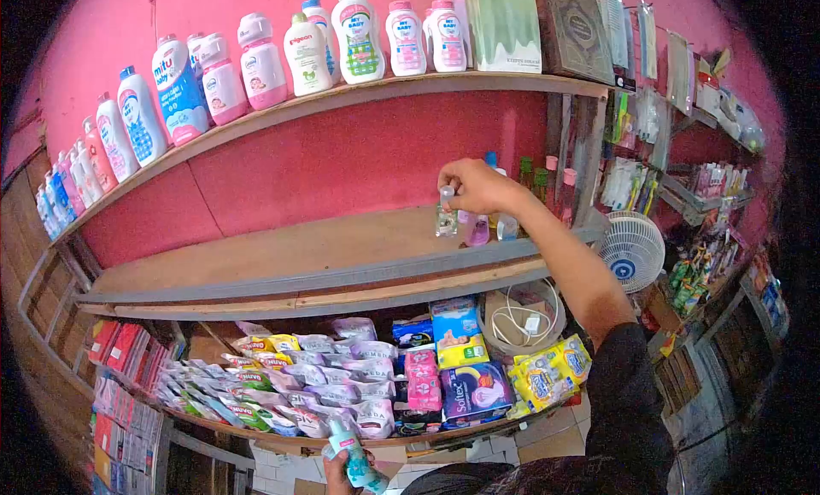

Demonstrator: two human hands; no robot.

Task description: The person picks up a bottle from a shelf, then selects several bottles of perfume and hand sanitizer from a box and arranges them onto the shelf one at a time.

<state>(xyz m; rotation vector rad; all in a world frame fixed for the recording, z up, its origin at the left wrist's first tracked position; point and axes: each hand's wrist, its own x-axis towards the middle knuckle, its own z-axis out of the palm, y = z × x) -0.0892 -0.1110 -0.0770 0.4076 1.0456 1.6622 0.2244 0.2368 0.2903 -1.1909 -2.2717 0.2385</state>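
Observation:
My right hand (480,186) reaches over the middle shelf (342,239) and pinches the cap of a small clear bottle (446,219). Just right of that bottle stands a purple bottle (478,230), partly behind my wrist, with more bottles behind my forearm. Low in the view, my left hand (338,474) is wrapped round a teal bottle (357,462) with a light cap, which leans to one side. Much of this hand is cut off by the frame's lower edge.
Baby powder and lotion bottles (359,38) line the upper shelf, beside a green box (504,29) and a dark ornate book (576,29). Pouches (325,375) and diaper packs (459,328) fill the lower shelf. A white fan (630,251) stands at the right.

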